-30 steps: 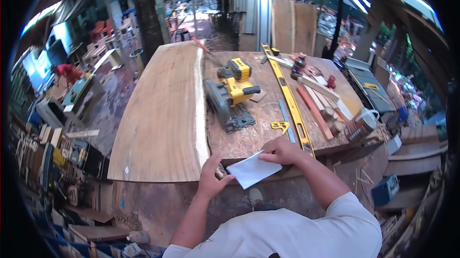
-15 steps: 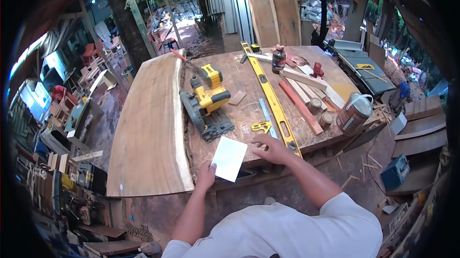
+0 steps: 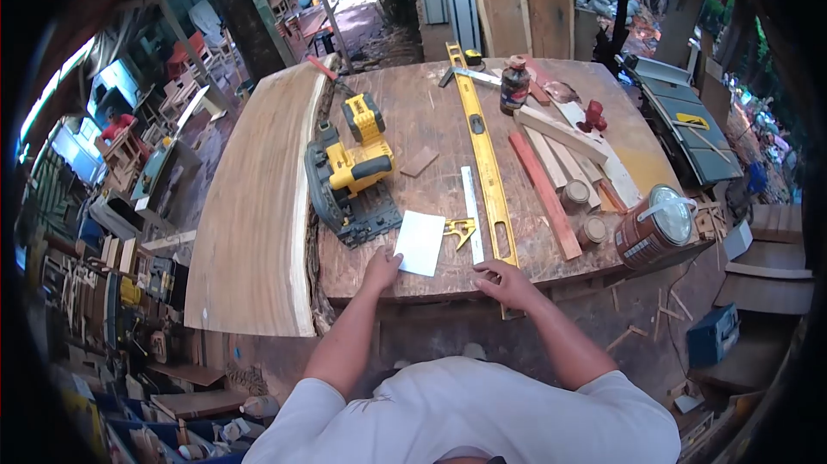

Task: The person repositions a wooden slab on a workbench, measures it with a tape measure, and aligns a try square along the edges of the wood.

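Holding bright white, rectangular paper point(image 3: 420, 242).

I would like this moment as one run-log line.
left hand: holds white paper | right hand: at near end of ruler | circular saw, spirit level: on worktable

So you've got two hands in there, left hand point(image 3: 382, 270) and right hand point(image 3: 510, 283), plus one white sheet point(image 3: 420, 242), one saw point(image 3: 351, 175), one yellow level point(image 3: 484, 154) and one yellow-headed square point(image 3: 461, 230). Left, one big slab point(image 3: 250, 205). Right, you've got one dark bottle point(image 3: 515, 85), one large can point(image 3: 655, 227), two small cans point(image 3: 575, 195).
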### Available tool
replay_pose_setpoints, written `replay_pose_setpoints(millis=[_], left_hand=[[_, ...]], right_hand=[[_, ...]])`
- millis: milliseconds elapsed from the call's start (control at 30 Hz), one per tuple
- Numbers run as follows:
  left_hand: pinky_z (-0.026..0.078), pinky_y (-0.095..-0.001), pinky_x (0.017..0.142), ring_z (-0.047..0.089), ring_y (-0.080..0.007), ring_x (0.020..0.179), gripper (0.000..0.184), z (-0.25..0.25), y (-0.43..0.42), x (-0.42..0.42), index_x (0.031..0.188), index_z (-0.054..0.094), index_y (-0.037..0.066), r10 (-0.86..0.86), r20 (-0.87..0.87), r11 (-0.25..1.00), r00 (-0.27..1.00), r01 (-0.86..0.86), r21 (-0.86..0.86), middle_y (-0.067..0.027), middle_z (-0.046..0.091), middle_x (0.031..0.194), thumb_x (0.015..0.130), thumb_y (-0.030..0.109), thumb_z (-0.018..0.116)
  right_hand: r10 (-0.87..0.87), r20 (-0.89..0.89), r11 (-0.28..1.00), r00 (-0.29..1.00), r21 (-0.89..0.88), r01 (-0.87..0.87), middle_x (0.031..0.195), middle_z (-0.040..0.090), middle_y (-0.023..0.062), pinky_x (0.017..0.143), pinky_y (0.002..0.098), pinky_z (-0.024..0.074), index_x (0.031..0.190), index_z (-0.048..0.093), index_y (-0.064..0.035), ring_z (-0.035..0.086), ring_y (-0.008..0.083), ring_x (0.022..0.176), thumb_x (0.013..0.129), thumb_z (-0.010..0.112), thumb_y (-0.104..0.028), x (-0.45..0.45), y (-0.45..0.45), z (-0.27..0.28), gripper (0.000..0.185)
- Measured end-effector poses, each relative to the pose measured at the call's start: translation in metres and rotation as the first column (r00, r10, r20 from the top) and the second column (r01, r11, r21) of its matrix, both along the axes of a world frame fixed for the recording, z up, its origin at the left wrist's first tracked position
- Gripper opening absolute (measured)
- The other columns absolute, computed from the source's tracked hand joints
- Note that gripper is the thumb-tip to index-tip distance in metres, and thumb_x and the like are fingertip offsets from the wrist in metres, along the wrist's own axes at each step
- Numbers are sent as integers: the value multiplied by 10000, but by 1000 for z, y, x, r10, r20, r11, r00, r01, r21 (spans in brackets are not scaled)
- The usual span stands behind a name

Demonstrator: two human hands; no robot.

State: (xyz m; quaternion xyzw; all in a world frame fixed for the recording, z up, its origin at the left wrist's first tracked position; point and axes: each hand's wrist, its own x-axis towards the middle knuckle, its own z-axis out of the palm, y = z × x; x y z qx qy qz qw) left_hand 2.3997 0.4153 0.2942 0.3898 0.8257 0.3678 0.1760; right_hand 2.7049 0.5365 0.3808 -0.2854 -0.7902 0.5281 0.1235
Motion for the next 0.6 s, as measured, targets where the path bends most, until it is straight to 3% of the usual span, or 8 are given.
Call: replay_pose_setpoints(millis=[33,133,167,267,400,467,533,600], left_hand=[[475,-398,891,613,-365,969,511,13,-7,-2,1218,543,-19,-14,96,984,995,31,-177,-206,633,1042,851,324,632],[469,-387,926,600,-357,1059,547,12,-39,-10,1285,522,7,-70,-13,993,997,68,-101,-226,579,1198,849,318,634],[433,-390,987,541,-361,1158,508,14,-50,-13,1265,536,27,-84,59,992,995,89,-88,-231,510,1300,843,287,647],[393,-402,1037,488,-364,1221,470,24,-88,-24,1240,556,42,-251,-79,967,965,254,30,-226,508,1308,821,223,665],[350,-432,1073,432,-377,1274,459,68,-130,-48,1224,570,47,-224,-160,967,961,240,81,-225,496,1324,797,177,676],[345,-459,1071,435,-400,1264,445,70,-148,-72,1211,579,49,-88,-277,985,957,125,119,-226,491,1328,791,161,673],[324,-470,1083,410,-413,1280,442,65,-166,-95,1210,581,53,-61,-267,989,962,94,114,-236,467,1348,791,160,670],[296,-475,1097,382,-408,1302,441,48,-181,-114,1205,580,56,85,-304,996,949,-77,38,-241,444,1368,789,172,672]], right_hand=[[-14,5,999,1000,31,14,987,660,129,787,322,511,1194,627,-47,647,192,869,854,693,-237,-4,2,-2,395],[-27,13,998,1000,62,26,1014,653,128,785,318,508,1183,630,-40,643,196,882,849,693,-231,-17,-3,-20,390],[-47,29,996,998,77,44,1031,647,132,790,320,506,1183,629,-39,638,204,893,848,692,-233,-24,-7,-20,392],[-69,86,993,994,98,60,1071,628,158,819,343,505,1181,620,-33,625,251,931,840,696,-238,-48,-17,-27,405],[-87,76,952,993,300,61,1104,615,173,873,375,492,1164,618,-45,611,313,992,831,699,-237,-94,-20,-52,393],[-131,71,930,989,353,98,1108,613,174,891,382,486,1157,618,-47,604,329,1015,830,699,-238,-114,-17,-57,387],[-127,116,930,985,358,78,1131,611,172,911,380,478,1155,621,-47,592,337,1054,825,698,-237,-134,-21,-52,388],[-146,92,925,985,366,103,1136,610,179,920,385,475,1150,622,-42,589,341,1063,820,699,-235,-147,-26,-52,390]])
